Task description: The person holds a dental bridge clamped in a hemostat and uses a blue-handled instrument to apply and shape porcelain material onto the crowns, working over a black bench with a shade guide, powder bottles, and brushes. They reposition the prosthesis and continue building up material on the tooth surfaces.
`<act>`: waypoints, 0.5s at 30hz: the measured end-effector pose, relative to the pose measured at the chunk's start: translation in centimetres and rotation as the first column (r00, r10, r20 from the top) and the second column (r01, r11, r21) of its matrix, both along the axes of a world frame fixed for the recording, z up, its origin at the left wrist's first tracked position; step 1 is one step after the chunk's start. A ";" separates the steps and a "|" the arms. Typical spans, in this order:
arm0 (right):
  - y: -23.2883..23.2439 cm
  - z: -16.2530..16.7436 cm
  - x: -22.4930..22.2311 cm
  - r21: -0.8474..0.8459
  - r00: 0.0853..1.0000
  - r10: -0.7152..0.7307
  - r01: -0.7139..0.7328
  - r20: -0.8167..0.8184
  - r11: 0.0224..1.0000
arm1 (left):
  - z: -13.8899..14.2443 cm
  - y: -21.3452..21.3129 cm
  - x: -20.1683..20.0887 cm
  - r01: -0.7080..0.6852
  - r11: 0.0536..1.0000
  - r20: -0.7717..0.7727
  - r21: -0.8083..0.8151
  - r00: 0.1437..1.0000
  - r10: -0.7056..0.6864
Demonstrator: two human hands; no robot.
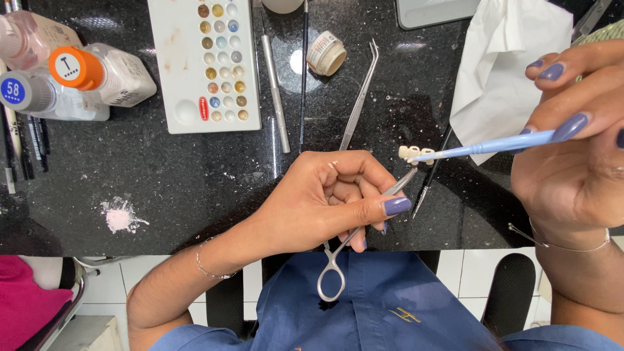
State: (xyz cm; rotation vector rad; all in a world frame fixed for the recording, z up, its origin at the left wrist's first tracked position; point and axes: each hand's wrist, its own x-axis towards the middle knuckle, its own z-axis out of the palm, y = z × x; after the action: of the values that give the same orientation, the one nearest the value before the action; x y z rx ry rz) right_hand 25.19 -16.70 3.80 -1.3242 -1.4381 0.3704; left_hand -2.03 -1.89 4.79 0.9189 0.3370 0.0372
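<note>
We note a steel scissor-handled clamp (351,240), slim and shiny, running diagonally from lower left to upper right. Its ring handle hangs low over the blue garment; its shank passes through the closed left hand (331,198), and its tip points up and right. At that tip sits a small row of cream-white dental crowns (413,154), joined side by side, raised above the black speckled stone counter. We record a thin pale-blue-handled brush (494,144), lying nearly level, tilted slightly up to the right, pinched between the fingers of the right hand (572,162). Its pointed end touches the crowns on their right side
</note>
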 end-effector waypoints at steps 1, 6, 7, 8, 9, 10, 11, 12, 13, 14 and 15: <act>-0.1 -0.1 0.0 0.002 1.000 -0.011 0.011 0.003 1.000 | 0.0 0.0 0.0 0.000 1.000 -0.003 0.001 1.000 0.000; -0.6 -0.4 0.0 0.000 0.998 -0.038 0.038 -0.042 0.999 | 0.0 0.0 0.1 0.002 1.000 -0.003 0.006 1.000 -0.002; -0.6 -0.5 0.1 0.010 0.999 -0.030 0.030 -0.033 1.000 | 0.0 0.0 0.1 0.003 1.000 -0.006 0.007 1.000 -0.003; -0.5 -0.5 0.2 0.010 0.999 -0.025 0.025 -0.022 1.000 | 0.0 0.0 0.1 0.002 1.000 -0.003 0.006 1.000 -0.002; -0.5 -0.5 0.3 0.011 1.000 -0.020 0.020 -0.011 1.000 | 0.0 0.1 0.0 0.003 1.000 -0.002 0.005 1.000 -0.003; -0.4 -0.5 0.4 0.002 1.000 -0.021 0.021 0.000 1.000 | 0.0 0.1 0.1 0.004 1.000 0.000 0.003 1.000 -0.004; -0.4 -0.4 0.4 -0.003 1.000 -0.022 0.022 0.001 1.000 | 0.0 0.1 0.1 0.004 1.000 0.000 0.007 1.000 -0.004; -0.3 -0.3 0.5 -0.008 1.000 -0.023 0.023 0.001 1.000 | 0.0 0.1 0.1 0.004 1.000 0.000 0.011 1.000 -0.004; -0.3 -0.2 0.4 -0.010 1.000 -0.025 0.025 -0.011 1.000 | 0.0 0.1 0.1 0.004 1.000 0.000 0.015 1.000 -0.004; -0.2 -0.2 0.4 -0.007 1.000 -0.017 0.017 -0.002 1.000 | 0.0 0.1 0.1 0.003 1.000 -0.003 0.013 1.000 -0.003; -0.2 -0.1 0.3 -0.004 1.000 -0.008 0.008 0.007 1.000 | 0.0 0.0 0.1 0.002 1.000 -0.005 0.010 1.000 -0.002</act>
State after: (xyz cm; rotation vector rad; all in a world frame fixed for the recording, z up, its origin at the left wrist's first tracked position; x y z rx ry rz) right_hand 25.49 -16.85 3.71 -1.3358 -1.4383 0.3635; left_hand -1.92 -1.84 4.82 0.9294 0.3409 0.0345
